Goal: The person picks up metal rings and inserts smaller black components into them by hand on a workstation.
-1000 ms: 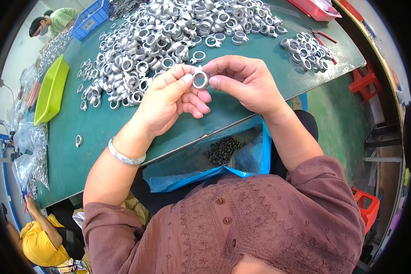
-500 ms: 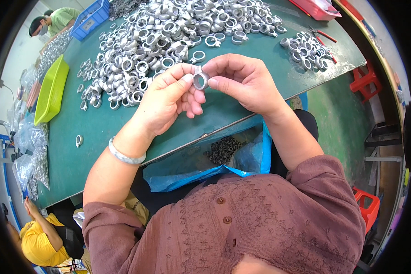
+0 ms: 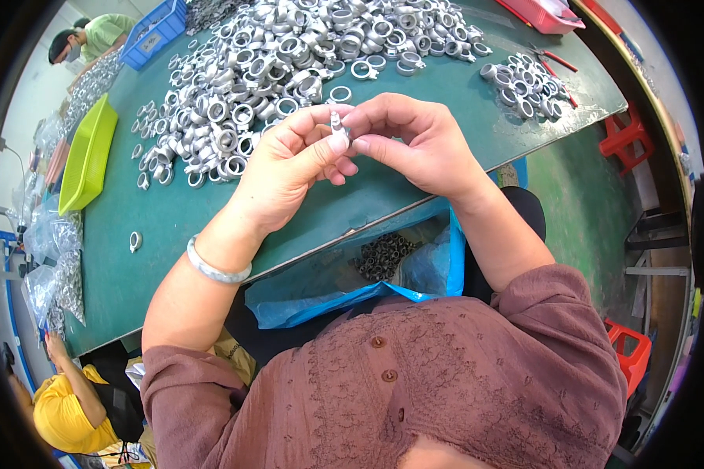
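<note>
your two hands meet just above the middle of the frame, over the green table [image 3: 188, 219]. your left hand [image 3: 289, 160] pinches a small metal ring [image 3: 337, 123] between thumb and forefinger, the ring turned nearly edge-on with its lug upward. your right hand [image 3: 422, 144] has its thumb and forefinger bent close at the ring's right side; you can't tell whether they grip it. a bracelet [image 3: 216, 268] circles your left wrist. a big pile of rings [image 3: 289, 66] fills the top middle, a smaller heap [image 3: 526, 87] lies upper right beside red-handled pliers [image 3: 560, 62], and a lone ring [image 3: 135, 241] sits at centre left. a lime green basket [image 3: 91, 156] stands upper left, below a blue bin [image 3: 155, 39]. under the table edge, at centre, a blue bag [image 3: 321, 309] holds dark pieces [image 3: 383, 256].
</note>
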Motion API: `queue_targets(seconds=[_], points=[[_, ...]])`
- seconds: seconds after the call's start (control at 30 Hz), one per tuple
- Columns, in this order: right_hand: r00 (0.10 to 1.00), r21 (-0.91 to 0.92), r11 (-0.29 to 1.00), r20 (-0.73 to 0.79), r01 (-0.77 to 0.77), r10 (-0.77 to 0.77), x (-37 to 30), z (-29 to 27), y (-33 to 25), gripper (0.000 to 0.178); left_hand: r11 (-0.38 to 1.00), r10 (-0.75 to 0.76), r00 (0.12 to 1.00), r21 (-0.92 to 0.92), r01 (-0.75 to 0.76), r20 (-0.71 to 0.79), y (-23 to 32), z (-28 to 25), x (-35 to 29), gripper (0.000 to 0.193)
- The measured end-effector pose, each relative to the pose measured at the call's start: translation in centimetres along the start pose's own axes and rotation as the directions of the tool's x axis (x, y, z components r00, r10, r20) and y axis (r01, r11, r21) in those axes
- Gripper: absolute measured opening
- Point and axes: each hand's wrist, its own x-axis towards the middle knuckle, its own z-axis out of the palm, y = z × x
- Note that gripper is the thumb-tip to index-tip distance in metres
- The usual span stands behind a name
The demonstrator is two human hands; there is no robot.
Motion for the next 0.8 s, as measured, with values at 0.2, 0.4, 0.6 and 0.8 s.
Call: queue_targets(seconds=[0.2, 0.4, 0.6, 0.8], points=[[1.0, 0.097, 0.995, -0.027, -0.013, 0.016, -0.01, 0.12, -0.33, 0.015, 0.993, 0.013, 0.998, -0.12, -0.007, 0.055, -0.28, -0.53, 0.15, 0.037], [0.999, 0.066, 0.998, -0.036, -0.008, 0.011, 0.0, -0.05, -0.07, 0.016, 0.974, 0.006, 0.993, -0.224, 0.021, 0.119, -0.38, -0.76, 0.16, 0.036], [0.999, 0.03, 0.999, -0.032, -0.014, 0.015, -0.03, -0.13, -0.05, 0.016, 0.97, 0.008, 0.991, -0.241, 0.025, 0.134, -0.33, -0.74, 0.12, 0.035], [0.996, 0.013, 0.997, -0.034, -0.08, 0.08, -0.07, -0.22, -0.46, 0.016, 0.995, 0.029, 0.997, -0.099, -0.021, 0.075, -0.15, -0.35, 0.03, 0.036]])
